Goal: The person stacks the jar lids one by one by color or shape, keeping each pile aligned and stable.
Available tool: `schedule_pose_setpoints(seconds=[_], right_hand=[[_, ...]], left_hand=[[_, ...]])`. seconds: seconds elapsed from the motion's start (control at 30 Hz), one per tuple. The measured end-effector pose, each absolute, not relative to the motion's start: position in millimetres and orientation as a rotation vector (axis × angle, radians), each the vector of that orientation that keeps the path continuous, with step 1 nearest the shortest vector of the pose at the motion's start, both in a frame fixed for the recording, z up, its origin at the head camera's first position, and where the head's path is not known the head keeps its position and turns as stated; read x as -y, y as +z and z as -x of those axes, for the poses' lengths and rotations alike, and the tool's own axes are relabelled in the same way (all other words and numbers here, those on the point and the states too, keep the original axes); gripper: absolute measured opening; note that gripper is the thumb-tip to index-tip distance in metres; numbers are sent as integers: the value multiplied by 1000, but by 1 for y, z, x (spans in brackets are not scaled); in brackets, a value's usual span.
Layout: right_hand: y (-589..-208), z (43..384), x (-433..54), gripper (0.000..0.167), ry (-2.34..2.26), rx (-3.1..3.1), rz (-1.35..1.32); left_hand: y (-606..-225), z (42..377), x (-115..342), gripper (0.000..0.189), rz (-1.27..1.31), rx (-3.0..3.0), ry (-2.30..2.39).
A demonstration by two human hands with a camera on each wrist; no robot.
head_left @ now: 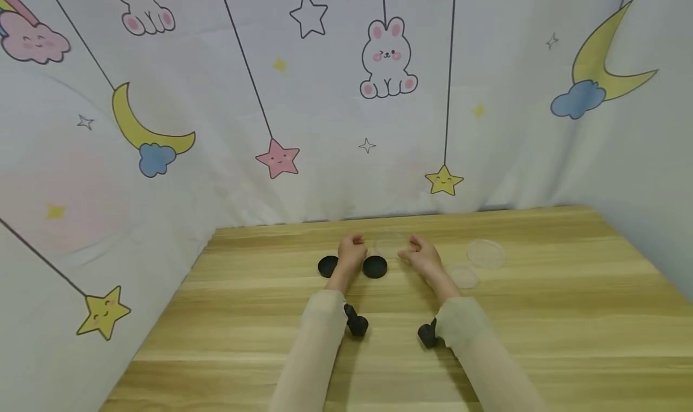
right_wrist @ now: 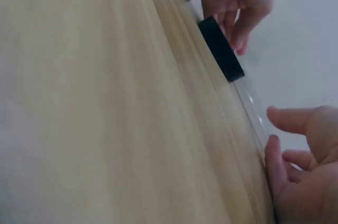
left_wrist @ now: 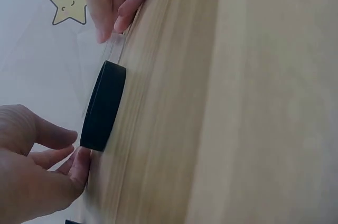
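Note:
A clear, shallow round dish (head_left: 391, 241) lies on the table between my hands, faint against the wood. On its left is my left hand (head_left: 352, 252), its fingers loosely bent with thumb and forefinger apart. At the dish's right edge, my right hand (head_left: 425, 257) has its fingertips right by the rim, and the right wrist view shows a gap between thumb (right_wrist: 285, 119) and forefinger. Just in front of the dish is a shallow black round dish (head_left: 375, 266) with an upright rim. A second black dish (head_left: 328, 266) sits left of my left hand, partly covered by it.
Two more clear round dishes, one larger (head_left: 485, 253) and one smaller (head_left: 464, 276), lie to the right of my right hand. A white cloth with cartoon prints (head_left: 335, 117) hangs behind the wooden table (head_left: 243, 328). Each wrist carries a black camera (head_left: 357, 325).

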State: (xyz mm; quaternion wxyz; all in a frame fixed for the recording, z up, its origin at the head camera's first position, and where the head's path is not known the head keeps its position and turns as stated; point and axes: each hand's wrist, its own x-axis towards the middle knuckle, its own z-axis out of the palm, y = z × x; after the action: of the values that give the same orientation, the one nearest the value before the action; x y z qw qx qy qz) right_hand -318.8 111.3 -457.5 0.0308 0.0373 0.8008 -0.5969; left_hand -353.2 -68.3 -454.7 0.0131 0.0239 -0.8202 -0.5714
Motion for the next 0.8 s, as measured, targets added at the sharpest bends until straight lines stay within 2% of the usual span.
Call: schedule_pose_setpoints(seconds=[0.03, 0.17, 0.27, 0.37, 0.43, 0.57, 0.8], right_hand=[[-457, 322, -111, 70, -1831, -2468, -99], [-455, 331, -109, 72, -1771, -2494, -76], [-455, 332, -108, 73, -1749, -2521, -80], [-455, 329, -107, 74, -1770, -2506, -75], [-456, 328, -108, 74, -1777, -2498, -66], [-457, 327, -109, 74, -1797, -2492, -61], [-458, 331, -112, 73, -1838, -2457, -42]], left_hand=[[-458, 358, 68, 46, -51, 2581, -1731], [-510, 406, 72, 45, 170, 2602, -1542], [-529, 426, 70, 44, 159, 2628, -1598], [-506, 404, 67, 47, 61, 2665, -1668], [-505, 401, 68, 48, 66, 2644, -1703], [-532, 422, 76, 47, 184, 2586, -1731], [-547, 437, 78, 51, 215, 2589, -1826]])
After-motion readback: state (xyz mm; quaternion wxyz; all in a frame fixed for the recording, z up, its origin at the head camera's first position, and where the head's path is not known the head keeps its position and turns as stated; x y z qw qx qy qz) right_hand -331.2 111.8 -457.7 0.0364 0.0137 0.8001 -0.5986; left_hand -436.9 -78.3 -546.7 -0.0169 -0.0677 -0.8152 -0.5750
